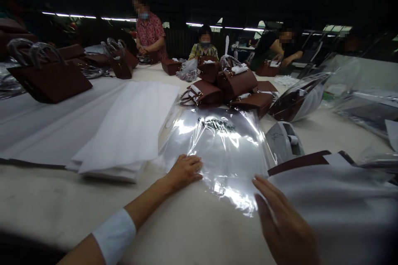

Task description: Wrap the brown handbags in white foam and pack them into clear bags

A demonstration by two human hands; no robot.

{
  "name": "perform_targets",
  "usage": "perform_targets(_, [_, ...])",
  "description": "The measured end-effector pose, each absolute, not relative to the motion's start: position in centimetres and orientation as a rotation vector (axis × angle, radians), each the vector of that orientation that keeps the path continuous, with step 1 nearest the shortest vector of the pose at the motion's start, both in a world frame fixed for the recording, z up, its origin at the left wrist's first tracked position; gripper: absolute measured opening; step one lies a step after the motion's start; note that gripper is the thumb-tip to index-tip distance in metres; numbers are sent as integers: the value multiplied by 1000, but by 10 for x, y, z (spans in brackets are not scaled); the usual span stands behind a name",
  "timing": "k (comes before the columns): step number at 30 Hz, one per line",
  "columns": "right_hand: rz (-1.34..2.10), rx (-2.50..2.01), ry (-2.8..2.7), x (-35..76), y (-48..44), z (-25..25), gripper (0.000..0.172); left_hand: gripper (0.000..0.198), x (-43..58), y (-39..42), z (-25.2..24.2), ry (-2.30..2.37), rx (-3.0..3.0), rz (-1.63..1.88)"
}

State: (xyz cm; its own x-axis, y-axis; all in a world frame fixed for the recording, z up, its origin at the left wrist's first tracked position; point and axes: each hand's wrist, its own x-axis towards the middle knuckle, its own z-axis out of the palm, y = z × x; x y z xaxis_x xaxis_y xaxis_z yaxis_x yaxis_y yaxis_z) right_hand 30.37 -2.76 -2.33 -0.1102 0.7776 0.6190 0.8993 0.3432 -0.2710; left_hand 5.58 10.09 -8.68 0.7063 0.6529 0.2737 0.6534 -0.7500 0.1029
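A stack of clear plastic bags [205,143] with dark printing near the far edge lies flat and shiny before me. On its near left side my left hand [185,169] has its fingers bent and closed on the clear plastic bag; the fingertips are partly hidden. My right hand [284,219] is at the near right corner of the bags, fingers stretched and thumb apart, holding nothing. Beside it, a brown handbag [301,162] lies mostly under a white sheet [329,198]. A grey tape dispenser [281,143] stands just past that handbag.
White foam-like sheets [124,128] are stacked at left. Behind the plastic bags several brown handbags [238,83] are piled up. Another handbag [52,76] stands at far left, and one in clear wrap [298,95] leans at right. Several people [151,35] work across the table [149,227].
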Motion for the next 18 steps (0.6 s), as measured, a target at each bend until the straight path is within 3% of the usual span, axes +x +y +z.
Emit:
perform_targets(3, [-102, -1539, -2111, 292, 20, -64, 41, 18, 55, 105, -89, -1027, -2893, -404])
perform_targets(7, [-47, -1498, -2193, 293, 49, -103, 26, 15, 44, 111, -83, -963, -2853, -308])
perform_targets(13, [-49, -1467, -2151, 304, 48, -113, 35, 20, 5, 121, -47, -1143, -2699, -221])
perform_targets(18, [-51, -1450, -2077, 312, 43, -114, 30, 21, -14, 116, -8, -1241, -2617, -175])
